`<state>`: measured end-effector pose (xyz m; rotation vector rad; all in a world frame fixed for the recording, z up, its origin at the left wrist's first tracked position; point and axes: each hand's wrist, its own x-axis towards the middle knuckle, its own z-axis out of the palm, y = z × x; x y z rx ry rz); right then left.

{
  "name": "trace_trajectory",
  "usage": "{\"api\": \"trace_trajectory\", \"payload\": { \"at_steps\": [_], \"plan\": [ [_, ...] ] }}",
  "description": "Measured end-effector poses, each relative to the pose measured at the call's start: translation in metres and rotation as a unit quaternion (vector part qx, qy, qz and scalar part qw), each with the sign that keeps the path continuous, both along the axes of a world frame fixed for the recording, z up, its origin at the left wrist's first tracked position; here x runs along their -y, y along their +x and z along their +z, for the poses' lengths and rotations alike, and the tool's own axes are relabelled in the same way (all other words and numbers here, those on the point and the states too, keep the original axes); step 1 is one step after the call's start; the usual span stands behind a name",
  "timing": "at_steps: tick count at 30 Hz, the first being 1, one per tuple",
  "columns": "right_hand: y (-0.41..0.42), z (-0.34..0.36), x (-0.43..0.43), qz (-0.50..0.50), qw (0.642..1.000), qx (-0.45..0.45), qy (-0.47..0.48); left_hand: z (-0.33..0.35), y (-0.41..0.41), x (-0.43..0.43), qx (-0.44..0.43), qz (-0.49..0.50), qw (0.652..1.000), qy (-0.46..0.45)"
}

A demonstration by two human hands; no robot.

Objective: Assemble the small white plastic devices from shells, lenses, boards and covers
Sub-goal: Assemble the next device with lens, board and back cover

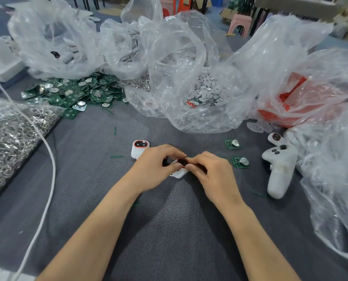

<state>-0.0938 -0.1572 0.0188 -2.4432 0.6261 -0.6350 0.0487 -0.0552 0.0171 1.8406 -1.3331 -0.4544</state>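
Now the left hand (158,166) grips the white shell (178,173); the right hand (210,169) pinches the dark lens (182,161) right on top.

Both bare forearms enter from the lower edge and converge toward the centre. The left hand (155,166) and right hand (210,169), knuckles up, meet fingertip to fingertip. Their curled fingers and thumbs pinch a small white shell (178,173) held between them.
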Motion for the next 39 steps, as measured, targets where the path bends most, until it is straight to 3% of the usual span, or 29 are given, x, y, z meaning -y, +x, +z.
{"api": "trace_trajectory", "payload": {
  "at_steps": [7,17,21,27,32,39],
  "plan": [
    [0.0,0.0,0.002,0.021,1.0,0.014,-0.017,0.004,0.0,-0.001,-0.006,-0.01,1.0,0.016],
    [0.008,0.008,0.013,0.011,0.99,-0.041,0.132,0.004,-0.001,0.0,-0.014,0.01,1.0,0.02],
    [0.013,0.018,0.026,0.053,0.978,-0.107,0.171,0.004,-0.002,0.001,-0.007,0.011,1.0,0.024],
    [0.013,0.024,0.038,0.106,0.957,-0.116,0.244,0.005,-0.002,0.001,-0.022,0.017,0.999,0.027],
    [0.011,0.02,0.033,0.084,0.967,-0.108,0.216,0.008,-0.002,0.0,-0.022,0.011,0.999,0.031],
    [0.013,0.025,0.024,0.059,0.979,-0.165,0.103,0.01,-0.001,-0.001,-0.027,0.001,0.999,0.04]
  ]
}}
